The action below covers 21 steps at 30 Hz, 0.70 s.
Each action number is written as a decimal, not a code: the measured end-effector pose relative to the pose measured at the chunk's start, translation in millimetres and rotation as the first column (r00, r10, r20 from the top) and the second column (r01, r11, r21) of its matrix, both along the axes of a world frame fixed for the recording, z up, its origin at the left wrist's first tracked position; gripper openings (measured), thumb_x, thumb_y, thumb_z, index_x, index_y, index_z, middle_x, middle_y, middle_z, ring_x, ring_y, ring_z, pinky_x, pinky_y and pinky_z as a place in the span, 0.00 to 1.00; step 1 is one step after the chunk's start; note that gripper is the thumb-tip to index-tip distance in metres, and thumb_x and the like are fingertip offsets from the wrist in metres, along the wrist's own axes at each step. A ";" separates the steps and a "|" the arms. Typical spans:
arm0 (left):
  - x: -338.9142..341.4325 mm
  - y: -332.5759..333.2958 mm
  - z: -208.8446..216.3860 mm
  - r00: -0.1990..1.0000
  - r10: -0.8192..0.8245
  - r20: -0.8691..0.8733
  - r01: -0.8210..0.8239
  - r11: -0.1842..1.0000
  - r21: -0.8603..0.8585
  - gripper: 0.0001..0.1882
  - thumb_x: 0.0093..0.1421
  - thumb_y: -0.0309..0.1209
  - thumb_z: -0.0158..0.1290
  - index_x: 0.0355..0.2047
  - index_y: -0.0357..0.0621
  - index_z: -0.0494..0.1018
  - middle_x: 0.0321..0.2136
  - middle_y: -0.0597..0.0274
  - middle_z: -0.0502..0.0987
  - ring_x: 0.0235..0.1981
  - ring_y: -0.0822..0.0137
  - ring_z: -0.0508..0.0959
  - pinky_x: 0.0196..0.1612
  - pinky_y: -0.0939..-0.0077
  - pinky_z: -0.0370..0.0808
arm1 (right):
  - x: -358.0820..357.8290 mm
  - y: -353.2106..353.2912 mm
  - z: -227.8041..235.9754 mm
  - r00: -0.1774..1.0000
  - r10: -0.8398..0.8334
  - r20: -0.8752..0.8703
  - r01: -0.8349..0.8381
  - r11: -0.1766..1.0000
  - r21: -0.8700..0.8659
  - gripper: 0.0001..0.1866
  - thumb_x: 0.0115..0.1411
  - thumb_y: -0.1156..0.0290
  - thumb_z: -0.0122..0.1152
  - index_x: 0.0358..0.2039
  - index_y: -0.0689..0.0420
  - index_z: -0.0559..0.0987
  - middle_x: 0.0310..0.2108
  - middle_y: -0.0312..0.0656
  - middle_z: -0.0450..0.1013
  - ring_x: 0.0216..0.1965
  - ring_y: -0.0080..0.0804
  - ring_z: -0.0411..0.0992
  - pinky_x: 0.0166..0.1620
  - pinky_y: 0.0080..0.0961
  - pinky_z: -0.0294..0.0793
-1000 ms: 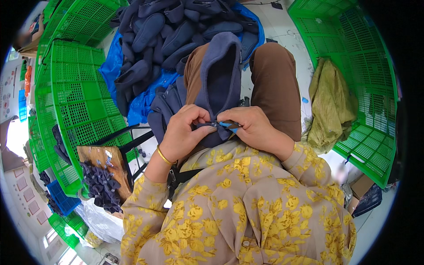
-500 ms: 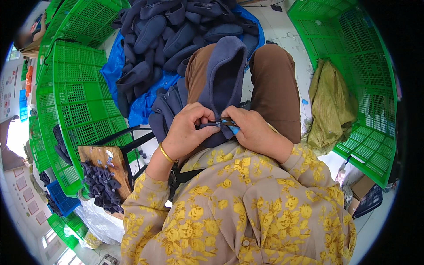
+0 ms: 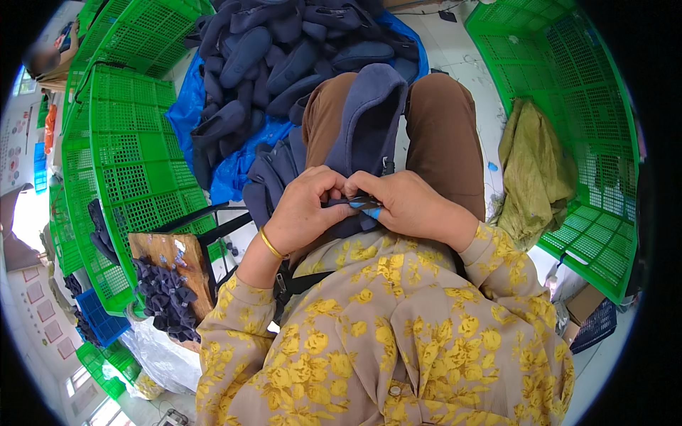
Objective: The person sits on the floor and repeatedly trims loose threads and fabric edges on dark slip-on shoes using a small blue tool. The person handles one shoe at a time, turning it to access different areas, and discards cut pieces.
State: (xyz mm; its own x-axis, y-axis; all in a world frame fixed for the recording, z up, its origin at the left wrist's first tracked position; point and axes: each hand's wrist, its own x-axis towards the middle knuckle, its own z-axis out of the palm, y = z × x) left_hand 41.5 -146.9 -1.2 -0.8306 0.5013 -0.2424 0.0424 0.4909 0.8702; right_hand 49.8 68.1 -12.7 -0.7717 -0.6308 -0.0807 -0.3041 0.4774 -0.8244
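A navy fabric slipper [image 3: 359,117] lies across my lap between my brown-trousered knees, its dark opening facing up and its rounded end pointing away. My left hand [image 3: 302,202] is closed, thumb and fingers pinching the slipper's near edge. My right hand [image 3: 408,202] meets it there, closed around small dark thread snips [image 3: 364,201], only partly visible; something blue shows beside its fingers. The fingertips hide the exact spot being worked on. A small dark tab [image 3: 388,166] sticks out from the slipper's right side. More navy pieces [image 3: 273,174] rest against my left thigh.
A large heap of navy slippers [image 3: 284,57] lies on a blue sheet [image 3: 238,167] ahead. Green plastic crates [image 3: 135,156] stand at left and a green crate [image 3: 593,106] at right, with an olive sack [image 3: 533,170]. Small navy scraps [image 3: 167,298] cover a wooden board [image 3: 156,248].
My right hand has drawn in against my left fingertips, covering the pinched edge more. The slipper's far end has shifted slightly right, and the dark tab now shows at its side.
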 end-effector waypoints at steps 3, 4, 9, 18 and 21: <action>-1.0 1.5 7.0 1.000 0.017 0.024 -0.016 1.000 -0.017 0.10 0.47 0.25 0.64 0.31 0.41 0.76 0.25 0.63 0.70 0.30 0.64 0.70 0.34 0.72 0.69 | 0.5 1.0 1.7 0.985 -0.049 -0.163 0.058 0.997 0.049 0.14 0.52 0.76 0.57 0.40 0.48 0.74 0.38 0.43 0.74 0.34 0.46 0.76 0.33 0.40 0.73; -0.7 1.1 6.4 1.000 0.015 0.010 -0.014 1.000 -0.025 0.10 0.47 0.25 0.64 0.31 0.40 0.76 0.25 0.63 0.71 0.30 0.64 0.71 0.35 0.71 0.69 | 2.6 -0.6 1.6 0.961 -0.062 -0.270 0.081 0.995 0.061 0.13 0.52 0.76 0.58 0.39 0.48 0.75 0.39 0.40 0.73 0.35 0.44 0.75 0.33 0.39 0.73; 4.9 4.8 -6.6 0.975 -0.003 -0.224 -0.003 1.000 -0.027 0.10 0.48 0.25 0.64 0.31 0.40 0.77 0.26 0.60 0.72 0.32 0.61 0.72 0.36 0.69 0.70 | 4.9 -23.3 0.3 0.815 -0.268 -0.514 0.157 0.956 -0.250 0.11 0.53 0.78 0.57 0.37 0.50 0.76 0.37 0.35 0.70 0.30 0.31 0.72 0.31 0.31 0.70; 6.6 4.6 8.5 0.983 -0.002 -0.181 -0.004 0.999 -0.032 0.10 0.49 0.25 0.64 0.30 0.40 0.75 0.26 0.62 0.71 0.30 0.64 0.70 0.34 0.74 0.68 | 7.6 8.3 53.8 0.720 0.134 0.681 0.573 0.439 -0.692 0.05 0.69 0.75 0.49 0.44 0.56 0.69 0.23 0.30 0.64 0.23 0.13 0.61 0.26 0.13 0.61; 6.1 3.0 9.6 0.985 0.003 -0.172 -0.005 1.000 -0.012 0.10 0.49 0.24 0.64 0.31 0.40 0.75 0.27 0.62 0.71 0.31 0.64 0.72 0.35 0.73 0.69 | 14.0 9.9 46.6 0.811 -0.249 0.529 0.510 0.744 -0.431 0.08 0.65 0.77 0.55 0.43 0.58 0.70 0.25 0.31 0.65 0.26 0.14 0.62 0.31 0.16 0.64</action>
